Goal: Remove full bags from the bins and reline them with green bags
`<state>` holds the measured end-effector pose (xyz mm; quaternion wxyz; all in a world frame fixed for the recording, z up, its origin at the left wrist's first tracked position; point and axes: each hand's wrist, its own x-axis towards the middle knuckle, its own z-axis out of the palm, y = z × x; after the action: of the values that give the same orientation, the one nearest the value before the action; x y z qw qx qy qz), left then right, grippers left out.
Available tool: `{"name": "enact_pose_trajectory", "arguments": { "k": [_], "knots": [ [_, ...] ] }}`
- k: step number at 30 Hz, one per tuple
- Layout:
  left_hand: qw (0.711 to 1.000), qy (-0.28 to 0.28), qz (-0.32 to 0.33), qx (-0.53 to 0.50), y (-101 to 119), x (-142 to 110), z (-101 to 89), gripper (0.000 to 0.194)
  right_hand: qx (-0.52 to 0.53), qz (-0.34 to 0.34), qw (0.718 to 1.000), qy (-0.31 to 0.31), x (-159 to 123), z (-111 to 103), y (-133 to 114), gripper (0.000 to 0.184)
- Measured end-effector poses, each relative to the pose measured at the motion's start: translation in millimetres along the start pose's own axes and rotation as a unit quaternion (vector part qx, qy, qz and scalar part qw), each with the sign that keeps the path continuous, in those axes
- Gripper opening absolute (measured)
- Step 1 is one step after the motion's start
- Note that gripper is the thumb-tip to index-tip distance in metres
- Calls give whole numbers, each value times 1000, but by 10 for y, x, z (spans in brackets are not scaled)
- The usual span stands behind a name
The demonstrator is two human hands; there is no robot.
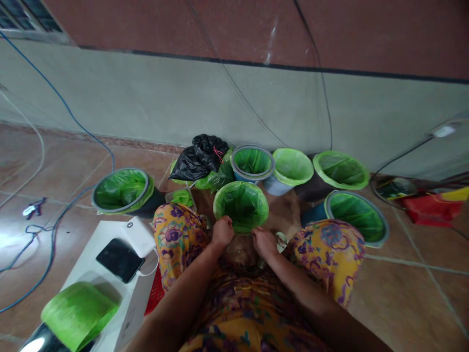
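Between my knees stands a bin lined with a green bin liner (240, 198), its edge folded out over the rim. My left hand (223, 231) is closed on the liner's near edge at the left. At the near right of the same edge, the fingers of my right hand (264, 242) are pinched on the liner. Just behind it is a blue-grey bin (252, 175) with a grey ring round its green liner. A stack of folded green liners (78, 313) lies at the lower left.
More lined bins stand around: a left bin (122, 190), a pale bin (291, 168), a dark bin (340, 170) and a blue bin (357, 217). A black plastic bag (200, 157) sits by the wall. A phone (120, 260) and power bank (139, 236) lie on a white box (86, 259).
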<state>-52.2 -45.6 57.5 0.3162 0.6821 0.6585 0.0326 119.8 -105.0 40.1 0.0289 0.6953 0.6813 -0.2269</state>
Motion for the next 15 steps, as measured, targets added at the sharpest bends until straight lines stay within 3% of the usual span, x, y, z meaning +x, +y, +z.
{"name": "enact_pose_trajectory", "arguments": {
  "k": [4, 8, 15],
  "knots": [
    [990, -82, 72, 89, 7, -120, 88, 25, 0, -63, 998, -12, -8, 45, -87, 37],
    [975, -104, 158, 119, 19, -176, 173, 32, -8, -71, 997, -14, 70, 121, -121, 38],
    [965, -132, 147, 175, 30, -80, 294, 32, -39, -59, 996, -46, 218, 251, -75, 34]
  ]
}}
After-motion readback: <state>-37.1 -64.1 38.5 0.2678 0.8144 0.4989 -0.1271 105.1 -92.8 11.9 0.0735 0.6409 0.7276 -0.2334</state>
